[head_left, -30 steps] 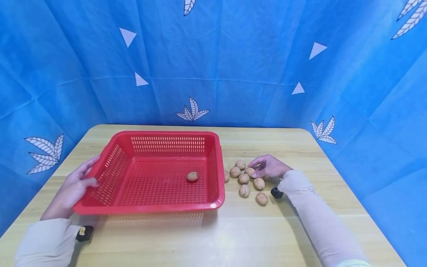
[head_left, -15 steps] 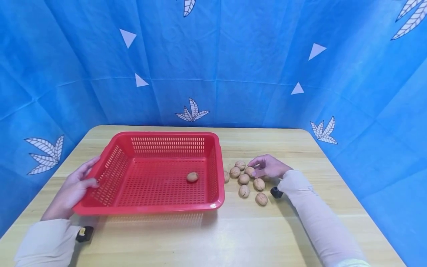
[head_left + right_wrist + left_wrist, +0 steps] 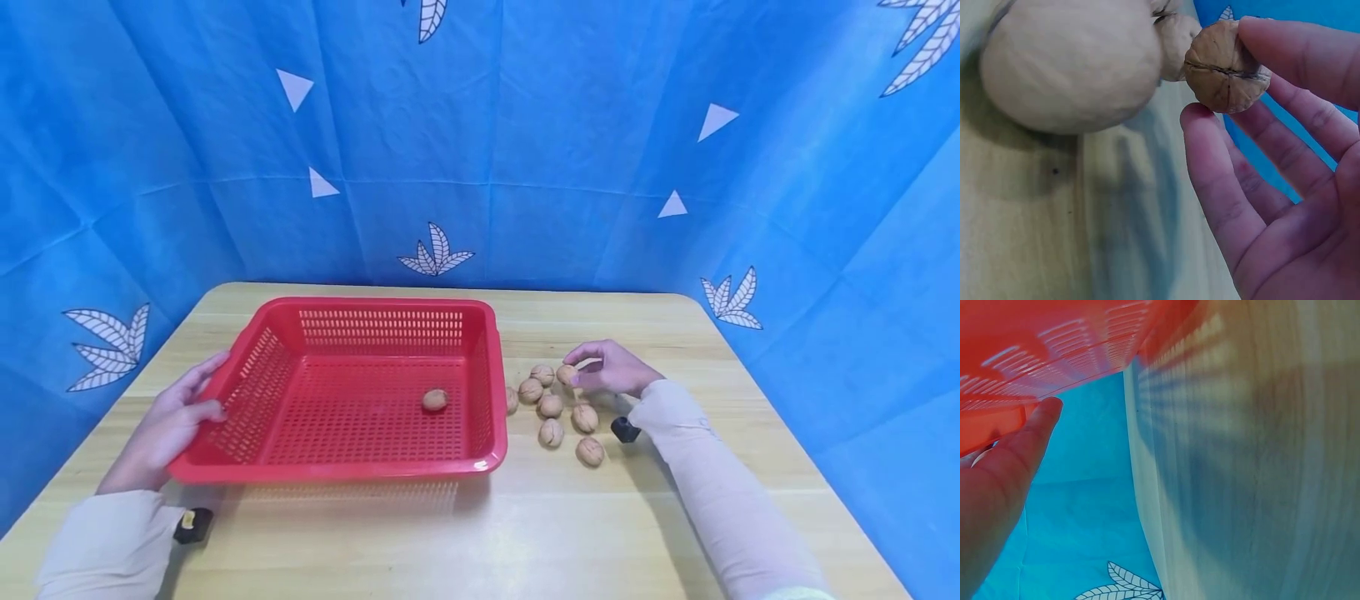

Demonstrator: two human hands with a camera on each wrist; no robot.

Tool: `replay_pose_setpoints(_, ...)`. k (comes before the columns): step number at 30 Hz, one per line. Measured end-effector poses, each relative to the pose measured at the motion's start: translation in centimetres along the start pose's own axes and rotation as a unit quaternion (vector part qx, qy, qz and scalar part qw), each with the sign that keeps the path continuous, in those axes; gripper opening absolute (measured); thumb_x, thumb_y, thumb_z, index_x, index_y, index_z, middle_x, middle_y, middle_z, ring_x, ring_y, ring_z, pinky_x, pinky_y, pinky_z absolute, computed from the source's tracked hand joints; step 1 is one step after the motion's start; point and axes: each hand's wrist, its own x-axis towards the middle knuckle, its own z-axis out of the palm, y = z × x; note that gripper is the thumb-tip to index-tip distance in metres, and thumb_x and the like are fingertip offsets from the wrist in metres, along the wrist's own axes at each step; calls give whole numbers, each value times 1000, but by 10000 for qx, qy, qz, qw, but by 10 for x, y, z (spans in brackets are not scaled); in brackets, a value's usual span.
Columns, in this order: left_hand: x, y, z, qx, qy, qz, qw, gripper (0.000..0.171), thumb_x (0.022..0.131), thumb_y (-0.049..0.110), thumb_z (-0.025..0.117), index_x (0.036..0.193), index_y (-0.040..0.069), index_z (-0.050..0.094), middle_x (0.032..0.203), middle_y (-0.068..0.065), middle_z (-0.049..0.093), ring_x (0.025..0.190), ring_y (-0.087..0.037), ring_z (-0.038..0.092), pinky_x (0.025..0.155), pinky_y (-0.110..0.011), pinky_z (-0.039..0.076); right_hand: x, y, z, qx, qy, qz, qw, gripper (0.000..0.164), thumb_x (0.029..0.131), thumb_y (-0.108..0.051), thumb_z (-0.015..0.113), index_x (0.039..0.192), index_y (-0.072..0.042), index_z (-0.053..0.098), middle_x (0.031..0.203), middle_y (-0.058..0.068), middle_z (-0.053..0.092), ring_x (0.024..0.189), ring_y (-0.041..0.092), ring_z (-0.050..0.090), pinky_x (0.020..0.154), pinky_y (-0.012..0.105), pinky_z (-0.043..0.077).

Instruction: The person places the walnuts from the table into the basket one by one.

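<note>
My left hand (image 3: 161, 425) grips the left rim of a red plastic basket (image 3: 337, 477), its thumb over the edge. In the left wrist view the basket's slotted side (image 3: 1066, 337) stands above the tabletop, tilted. A single walnut (image 3: 434, 400) lies on the basket floor toward the right. To the right of the basket, my right hand (image 3: 615, 368) pinches another walnut (image 3: 1225, 69) between thumb and fingertips. That walnut is held just over the far side of a loose group of walnuts (image 3: 551, 406) on the table.
A light wooden table (image 3: 360, 542) carries everything. One walnut (image 3: 512, 400) sits right by the basket's right wall, partly hidden by it. Behind the table hangs a blue cloth (image 3: 562, 150) with white leaf and triangle prints.
My right hand has lifted slightly, bringing the pinched walnut up and away from its neighbours. The left hand and the basket hold the same place on the table.
</note>
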Motion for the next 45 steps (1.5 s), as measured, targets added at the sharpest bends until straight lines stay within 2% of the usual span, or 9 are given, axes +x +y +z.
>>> replay_pose_setpoints(4, 1, 1, 3, 59, 8, -60, 10000, 81, 94, -2, 50, 157, 28, 9, 125, 3, 42, 89, -5, 61, 72, -32, 58, -1, -5, -3, 211, 2, -81, 9997, 38, 83, -9, 72, 116, 5, 61, 120, 19, 59, 109, 39, 59, 93, 47, 49)
replay_pose_setpoints(7, 1, 2, 4, 329, 34, -155, 9993, 81, 95, 1, 50, 157, 28, 6, 135, -7, 35, 91, -2, 60, 74, -33, 57, -1, -9, -5, 271, 67, -141, 9995, 38, 83, -8, 72, 116, 6, 60, 121, 20, 58, 109, 38, 60, 95, 47, 47)
replay_pose_setpoints(10, 2, 3, 5, 439, 47, -210, 9988, 81, 96, 2, 50, 157, 28, 4, 139, -11, 31, 91, -2, 59, 75, -34, 57, 0, -14, -6, 273, 200, -169, 9993, 37, 84, -8, 70, 117, 7, 60, 121, 21, 58, 106, 33, 62, 92, 42, 50)
replay_pose_setpoints(14, 2, 3, 4, 298, 25, -225, 9993, 81, 95, 2, 51, 157, 28, 5, 136, -7, 34, 91, -2, 60, 74, -33, 57, 1, -21, -6, 341, 292, -196, 9988, 36, 86, -7, 67, 117, 8, 59, 119, 22, 58, 99, 26, 65, 82, 33, 53)
replay_pose_setpoints(24, 2, 3, 3, 261, 12, -192, 9995, 81, 95, 1, 50, 157, 29, 4, 137, -7, 33, 92, -2, 60, 75, -33, 57, 7, -41, -7, 472, 348, -395, 9975, 35, 86, -6, 66, 118, 7, 58, 115, 19, 60, 97, 25, 66, 81, 34, 54)
replay_pose_setpoints(29, 2, 2, 3, 95, 8, -170, 9998, 82, 95, 0, 51, 157, 29, 6, 135, -6, 34, 91, -2, 60, 73, -32, 57, 9, -51, -6, 534, 375, -481, 9967, 34, 86, -5, 66, 117, 8, 58, 115, 21, 58, 96, 24, 66, 80, 35, 55)
replay_pose_setpoints(39, 1, 0, 1, -190, -14, -96, 9998, 82, 94, -4, 49, 157, 29, 8, 123, 8, 42, 89, -5, 61, 72, -32, 57, 15, -69, 0, 477, 375, -548, 9967, 34, 86, -8, 68, 117, 4, 60, 115, 18, 60, 96, 25, 66, 81, 36, 55)
replay_pose_setpoints(45, 1, 0, 1, -247, -47, -104, 9996, 82, 94, -3, 50, 157, 30, 8, 122, 7, 42, 89, -6, 62, 72, -33, 58, 17, -76, 3, 407, 345, -628, 9966, 34, 87, -9, 67, 117, 5, 59, 114, 17, 60, 95, 24, 66, 82, 35, 55)
